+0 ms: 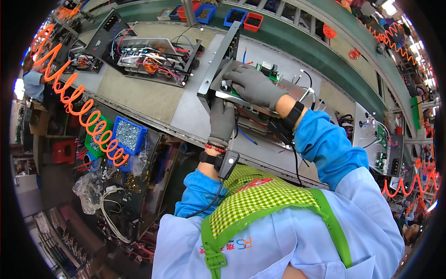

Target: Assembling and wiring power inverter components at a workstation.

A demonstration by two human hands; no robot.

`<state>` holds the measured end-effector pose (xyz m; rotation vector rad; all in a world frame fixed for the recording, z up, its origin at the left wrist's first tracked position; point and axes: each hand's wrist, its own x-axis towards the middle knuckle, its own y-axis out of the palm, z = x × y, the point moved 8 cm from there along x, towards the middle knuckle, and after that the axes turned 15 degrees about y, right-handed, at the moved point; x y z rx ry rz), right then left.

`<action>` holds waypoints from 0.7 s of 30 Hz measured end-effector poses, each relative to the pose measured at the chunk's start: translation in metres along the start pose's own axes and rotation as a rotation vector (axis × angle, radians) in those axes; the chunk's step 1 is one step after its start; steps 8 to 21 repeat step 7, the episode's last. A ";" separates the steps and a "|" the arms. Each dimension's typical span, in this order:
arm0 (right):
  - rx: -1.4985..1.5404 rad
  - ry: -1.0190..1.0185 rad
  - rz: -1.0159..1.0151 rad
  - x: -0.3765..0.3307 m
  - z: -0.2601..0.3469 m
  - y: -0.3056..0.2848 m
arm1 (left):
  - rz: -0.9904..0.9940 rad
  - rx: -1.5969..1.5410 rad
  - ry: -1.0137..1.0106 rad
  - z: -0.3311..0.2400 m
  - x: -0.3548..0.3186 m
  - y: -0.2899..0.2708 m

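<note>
An electronics unit with a dark upright end panel (225,58) lies in front of me on the bench. A silver metal plate (246,103) carrying a green circuit board (268,70) sits against that panel. My right hand (254,86), in a grey glove, reaches over the plate from above, fingers bent and close together on it near the panel. My left hand (222,120), also gloved, is at the plate's near edge beside the panel's lower corner; its fingertips are partly hidden under that edge. Loose black and white cables (307,88) stand up at the unit's right side.
Another opened unit (151,60) with wiring stands to the left on the bench. A blue bin of screws (129,135) and an orange coiled air hose (76,95) are nearer left. Small blue and red bins (252,21) stand at the back. A further panel with boards (376,135) is at right.
</note>
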<state>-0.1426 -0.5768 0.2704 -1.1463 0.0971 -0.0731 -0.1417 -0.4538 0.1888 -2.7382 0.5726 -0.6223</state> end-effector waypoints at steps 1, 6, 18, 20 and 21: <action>0.020 -0.011 -0.025 -0.001 -0.001 0.000 | 0.056 0.019 -0.058 0.012 0.000 0.001; 0.303 0.103 0.145 0.005 -0.006 -0.001 | -0.200 0.007 -0.082 0.005 0.001 -0.004; 0.300 0.101 0.150 0.005 -0.005 0.001 | -0.221 0.017 -0.024 0.002 0.007 -0.006; 0.300 0.101 0.150 0.005 -0.005 0.001 | -0.221 0.017 -0.024 0.002 0.007 -0.006; 0.300 0.101 0.150 0.005 -0.005 0.001 | -0.221 0.017 -0.024 0.002 0.007 -0.006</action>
